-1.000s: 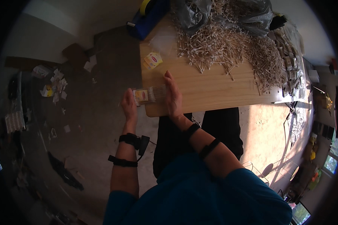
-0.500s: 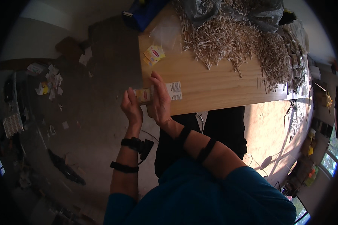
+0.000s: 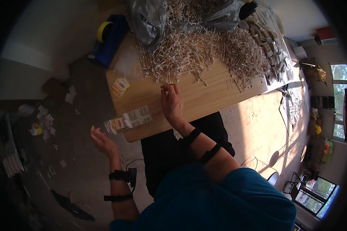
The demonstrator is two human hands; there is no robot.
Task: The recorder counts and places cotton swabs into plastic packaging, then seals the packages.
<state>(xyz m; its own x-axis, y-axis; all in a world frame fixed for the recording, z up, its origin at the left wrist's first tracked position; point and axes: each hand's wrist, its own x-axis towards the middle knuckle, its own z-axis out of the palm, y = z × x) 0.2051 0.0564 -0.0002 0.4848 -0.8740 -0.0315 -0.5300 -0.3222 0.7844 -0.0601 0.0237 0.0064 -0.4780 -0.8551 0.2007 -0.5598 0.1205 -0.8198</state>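
Observation:
A clear plastic packet of cotton swabs with a yellow-and-red label (image 3: 117,124) lies at the table's near left corner, partly past the edge. Its white swab tips point right, toward a pale printed card (image 3: 142,114) that it meets or overlaps. My left hand (image 3: 104,143) is off the table, left of and below the packet, empty with fingers loosely stretched. Over the table, my right hand (image 3: 172,104) is nearest the heap of loose cotton swabs (image 3: 181,54). Its fingers are slightly bent and apart, and nothing shows in them.
Small yellow cards (image 3: 120,87) lie near the table's left edge. Behind them stands a blue tape dispenser (image 3: 111,42) with yellow tape. Grey plastic bags (image 3: 148,23) lie on the swab heap. Several filled packets (image 3: 272,50) are stacked at the right. Paper scraps (image 3: 46,123) litter the floor.
Both hands have let go of the packet and moved apart. My right hand has gone rightward toward the swab heap, my left hand down and off the table edge. The view has turned right.

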